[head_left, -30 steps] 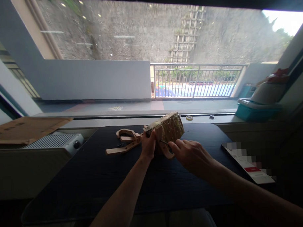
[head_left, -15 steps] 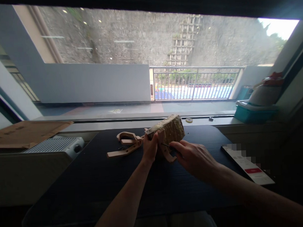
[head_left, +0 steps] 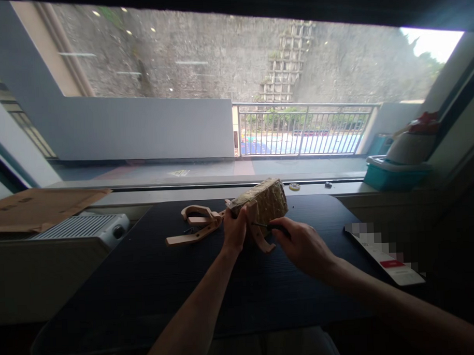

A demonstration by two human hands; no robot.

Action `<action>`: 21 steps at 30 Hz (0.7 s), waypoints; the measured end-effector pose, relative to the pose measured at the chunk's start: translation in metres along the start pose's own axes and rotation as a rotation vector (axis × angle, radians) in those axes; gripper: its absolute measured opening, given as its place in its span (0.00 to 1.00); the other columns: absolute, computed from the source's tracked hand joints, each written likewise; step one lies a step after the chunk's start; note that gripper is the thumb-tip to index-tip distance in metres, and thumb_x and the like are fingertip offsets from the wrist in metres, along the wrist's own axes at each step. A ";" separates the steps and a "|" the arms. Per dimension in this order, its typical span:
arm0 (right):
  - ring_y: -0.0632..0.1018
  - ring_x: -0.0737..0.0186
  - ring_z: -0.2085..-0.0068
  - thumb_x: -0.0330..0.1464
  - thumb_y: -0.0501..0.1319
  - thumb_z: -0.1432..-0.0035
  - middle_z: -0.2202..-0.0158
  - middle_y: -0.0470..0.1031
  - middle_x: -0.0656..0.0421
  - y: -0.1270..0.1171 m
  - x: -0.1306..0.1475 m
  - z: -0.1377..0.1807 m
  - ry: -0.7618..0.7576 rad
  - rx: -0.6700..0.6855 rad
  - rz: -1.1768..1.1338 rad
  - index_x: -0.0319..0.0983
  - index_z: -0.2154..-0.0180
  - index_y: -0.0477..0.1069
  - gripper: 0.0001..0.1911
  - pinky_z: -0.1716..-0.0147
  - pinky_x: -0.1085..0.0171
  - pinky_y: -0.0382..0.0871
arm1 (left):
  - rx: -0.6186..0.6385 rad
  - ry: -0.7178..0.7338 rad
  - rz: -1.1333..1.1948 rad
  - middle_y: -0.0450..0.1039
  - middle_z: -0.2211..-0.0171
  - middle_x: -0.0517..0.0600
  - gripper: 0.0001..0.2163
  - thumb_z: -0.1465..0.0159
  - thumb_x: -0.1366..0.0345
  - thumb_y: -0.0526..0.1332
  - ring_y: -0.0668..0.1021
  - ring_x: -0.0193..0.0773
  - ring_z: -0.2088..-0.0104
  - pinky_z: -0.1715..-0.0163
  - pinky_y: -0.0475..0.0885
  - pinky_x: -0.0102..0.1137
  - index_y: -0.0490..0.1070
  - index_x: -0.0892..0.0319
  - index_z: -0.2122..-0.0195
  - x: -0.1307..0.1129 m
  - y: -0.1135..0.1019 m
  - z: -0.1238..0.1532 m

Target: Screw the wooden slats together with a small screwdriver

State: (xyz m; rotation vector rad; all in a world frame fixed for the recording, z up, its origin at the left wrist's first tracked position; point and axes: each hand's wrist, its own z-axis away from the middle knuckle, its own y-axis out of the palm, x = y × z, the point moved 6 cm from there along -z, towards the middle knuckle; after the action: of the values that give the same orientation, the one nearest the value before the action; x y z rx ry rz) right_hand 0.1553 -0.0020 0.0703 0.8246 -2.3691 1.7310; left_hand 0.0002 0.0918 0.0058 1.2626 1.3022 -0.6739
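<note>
My left hand grips a curved wooden piece at its upper end, against a brown-gold block in clear wrapping. The fingers behind are partly hidden. My right hand is closed round the dark handle of a screwdriver. Its thin shaft reaches left to the face of the curved piece, near the holes; whether the tip sits in one is too small to tell. Left of my left hand lie more wooden parts, a hooked one and a straight bar, with small dark screws between them.
The dark table carries a white card with a red band on the right. A tape roll lies on the window sill, left of a teal box. Flat cardboard rests over a white radiator at left.
My right hand has drawn slightly right and turned, so more of the screwdriver's dark handle and shaft shows. My left hand still holds the wooden piece; the view has shifted a little.
</note>
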 end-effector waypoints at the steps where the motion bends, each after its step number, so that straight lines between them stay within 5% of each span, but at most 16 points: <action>1: 0.77 0.61 0.64 0.34 0.51 0.37 0.64 0.78 0.57 -0.001 0.000 -0.001 0.012 0.018 0.004 0.39 0.52 0.68 0.14 0.68 0.66 0.64 | 0.001 0.000 -0.001 0.76 0.65 0.50 0.17 0.49 0.58 0.65 0.77 0.40 0.62 0.61 0.71 0.31 0.72 0.60 0.60 0.000 0.000 0.000; 11: 0.73 0.62 0.70 0.21 0.49 0.40 0.67 0.72 0.54 -0.004 0.037 -0.001 -0.555 0.101 0.600 0.35 0.55 0.70 0.15 0.74 0.65 0.59 | -0.002 0.001 -0.036 0.76 0.64 0.50 0.17 0.48 0.58 0.64 0.77 0.40 0.62 0.62 0.70 0.31 0.72 0.60 0.58 0.003 -0.003 -0.004; 13: 0.73 0.62 0.69 0.22 0.48 0.39 0.66 0.73 0.54 -0.001 0.031 0.000 -0.525 0.092 0.556 0.35 0.54 0.70 0.16 0.74 0.65 0.60 | -0.004 0.010 -0.040 0.76 0.64 0.50 0.17 0.48 0.58 0.64 0.77 0.41 0.61 0.61 0.70 0.32 0.72 0.60 0.59 0.002 -0.002 -0.003; 21: 0.77 0.60 0.60 0.33 0.52 0.38 0.60 0.78 0.56 0.000 -0.002 -0.001 -0.001 0.019 -0.007 0.39 0.51 0.69 0.16 0.64 0.66 0.65 | -0.018 0.017 -0.013 0.76 0.66 0.49 0.16 0.50 0.58 0.65 0.77 0.40 0.63 0.61 0.71 0.32 0.73 0.60 0.62 -0.002 -0.001 0.000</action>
State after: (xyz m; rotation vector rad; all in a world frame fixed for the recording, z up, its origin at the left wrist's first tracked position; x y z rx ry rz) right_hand 0.1565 -0.0008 0.0695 0.8356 -2.3509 1.7533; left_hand -0.0009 0.0911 0.0075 1.2484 1.3284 -0.6604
